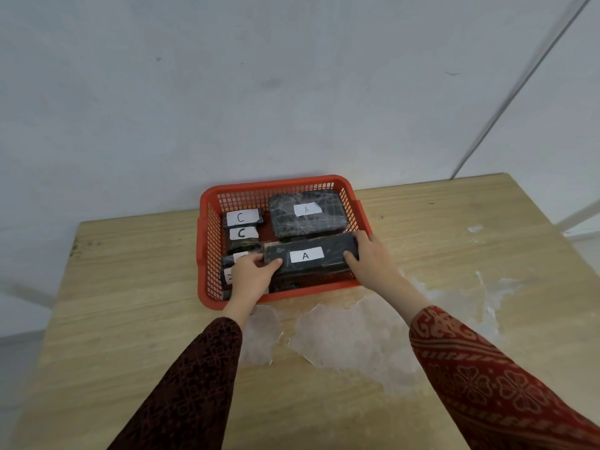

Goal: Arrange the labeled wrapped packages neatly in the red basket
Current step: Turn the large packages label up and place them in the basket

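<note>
A red mesh basket stands on the wooden table near the wall. Inside, a long black wrapped package labelled A lies across the front, gripped at its left end by my left hand and at its right end by my right hand. Behind it lies a larger wrapped package labelled A at the back right. Two small packages labelled C sit at the back left. More small packages at the front left are partly hidden by my left hand.
The wooden table has worn whitish patches in front of the basket. A pale wall rises right behind the basket. The table's left and right edges are in view.
</note>
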Available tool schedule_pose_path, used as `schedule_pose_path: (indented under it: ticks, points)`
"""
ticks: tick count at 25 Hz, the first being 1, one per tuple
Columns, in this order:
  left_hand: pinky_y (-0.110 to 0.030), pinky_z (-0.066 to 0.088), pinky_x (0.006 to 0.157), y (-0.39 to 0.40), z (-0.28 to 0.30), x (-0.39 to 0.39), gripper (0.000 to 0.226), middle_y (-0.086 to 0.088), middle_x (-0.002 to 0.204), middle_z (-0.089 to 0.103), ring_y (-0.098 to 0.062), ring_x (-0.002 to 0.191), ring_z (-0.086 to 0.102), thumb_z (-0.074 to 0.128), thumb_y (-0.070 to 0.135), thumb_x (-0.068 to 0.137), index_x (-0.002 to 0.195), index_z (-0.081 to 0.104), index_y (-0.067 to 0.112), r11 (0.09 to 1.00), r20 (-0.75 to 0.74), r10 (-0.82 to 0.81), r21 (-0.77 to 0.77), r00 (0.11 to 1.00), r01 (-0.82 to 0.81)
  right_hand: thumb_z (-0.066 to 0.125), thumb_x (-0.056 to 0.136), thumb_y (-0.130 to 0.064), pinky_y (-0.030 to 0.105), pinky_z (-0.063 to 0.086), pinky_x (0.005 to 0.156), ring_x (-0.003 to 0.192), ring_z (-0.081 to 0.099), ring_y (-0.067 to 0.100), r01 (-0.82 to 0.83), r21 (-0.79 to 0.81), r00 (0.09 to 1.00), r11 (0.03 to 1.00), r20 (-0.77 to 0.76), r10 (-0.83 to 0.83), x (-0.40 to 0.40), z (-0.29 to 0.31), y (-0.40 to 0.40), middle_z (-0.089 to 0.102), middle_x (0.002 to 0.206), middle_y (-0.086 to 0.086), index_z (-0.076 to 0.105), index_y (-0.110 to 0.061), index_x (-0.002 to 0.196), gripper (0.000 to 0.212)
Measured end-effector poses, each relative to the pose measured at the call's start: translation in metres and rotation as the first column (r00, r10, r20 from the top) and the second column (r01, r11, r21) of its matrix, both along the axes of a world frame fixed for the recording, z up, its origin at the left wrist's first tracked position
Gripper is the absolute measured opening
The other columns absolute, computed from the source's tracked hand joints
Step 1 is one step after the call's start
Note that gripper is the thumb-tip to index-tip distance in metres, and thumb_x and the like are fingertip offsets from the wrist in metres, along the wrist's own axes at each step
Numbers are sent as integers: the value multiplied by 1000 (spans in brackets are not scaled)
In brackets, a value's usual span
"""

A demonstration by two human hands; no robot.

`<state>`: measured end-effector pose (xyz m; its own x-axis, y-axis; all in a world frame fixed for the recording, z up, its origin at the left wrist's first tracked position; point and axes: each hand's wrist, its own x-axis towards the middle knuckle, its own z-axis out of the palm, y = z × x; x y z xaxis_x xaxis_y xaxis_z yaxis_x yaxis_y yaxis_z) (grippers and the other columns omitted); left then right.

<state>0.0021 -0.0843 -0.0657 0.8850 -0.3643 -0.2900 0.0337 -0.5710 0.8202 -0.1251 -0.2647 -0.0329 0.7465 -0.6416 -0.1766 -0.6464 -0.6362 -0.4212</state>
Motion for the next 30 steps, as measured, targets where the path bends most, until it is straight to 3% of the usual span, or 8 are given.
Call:
schedule_pose_path:
  ticks: [6, 9, 12, 15, 18, 21, 26, 30]
  points:
    - [-14, 39, 66, -1, -9, -2, 33, -8, 102, 73, -6, 77, 55, 75, 21, 77, 107, 69, 8, 993, 124, -108, 56, 986, 102, 57, 91, -26, 42, 41, 96, 115, 44, 36, -132, -121, 980, 984, -163, 111, 10, -6, 5, 51, 124, 21, 46, -5, 125, 42]
    - [-15, 41, 58, -3, -8, 2, 48, 0, 85, 69, -1, 66, 55, 77, 16, 75, 118, 58, 11, 992, 117, -127, 39, 985, 123, 55, 91, -27, 41, 40, 98, 119, 40, 37, -132, -98, 971, 986, -210, 109, 17, -8, 6, 46, 130, 23, 46, -3, 126, 43]
    - [-28, 54, 62, -5, -7, 6, 54, 7, 77, 58, -9, 68, 59, 78, 17, 74, 121, 51, 14, 983, 115, -180, 60, 977, 174, 54, 92, -26, 42, 41, 98, 122, 37, 38, -108, -71, 977, 992, -192, 92, 21, -11, 8, 41, 134, 24, 45, -4, 128, 44]
    - [-41, 54, 81, -3, -8, 9, 53, -2, 94, 61, -21, 88, 61, 78, 22, 74, 121, 53, 15, 963, 124, -260, 102, 957, 249, 52, 93, -25, 42, 40, 99, 124, 36, 38, -116, -64, 978, 991, -184, 102, 18, -15, 8, 41, 135, 23, 44, -4, 130, 43]
    - [-30, 41, 92, 2, -11, 6, 51, -6, 116, 58, -20, 108, 52, 76, 23, 76, 121, 55, 18, 964, 205, -264, 54, 942, 259, 53, 92, -23, 42, 39, 100, 125, 36, 37, -88, -59, 990, 994, -116, 81, 13, -18, 9, 39, 138, 23, 43, -5, 132, 45]
    - [-28, 38, 95, -1, -12, 5, 54, -10, 121, 55, -23, 114, 50, 74, 20, 78, 127, 53, 15, 953, 202, -301, 98, 932, 287, 53, 92, -23, 43, 34, 106, 129, 32, 38, -74, -48, 992, 996, -102, 69, 11, -21, 13, 32, 145, 23, 41, -4, 135, 48]
    - [-36, 36, 103, -12, -15, 9, 61, -18, 130, 51, -32, 121, 47, 74, 16, 78, 133, 50, 9, 897, 121, -390, 273, 913, 347, 43, 98, -36, 46, 16, 117, 142, 15, 42, -129, 0, 961, 992, -248, 125, 16, -25, 12, 15, 154, 29, 38, -3, 138, 53]
    - [-41, 43, 99, -15, -14, 11, 59, -16, 126, 46, -34, 114, 50, 76, 16, 77, 130, 52, 7, 880, 157, -404, 334, 901, 336, 37, 99, -41, 43, 21, 116, 141, 22, 38, -231, -78, 952, 970, -222, 209, 11, -27, 20, 29, 152, 23, 50, -4, 132, 52]
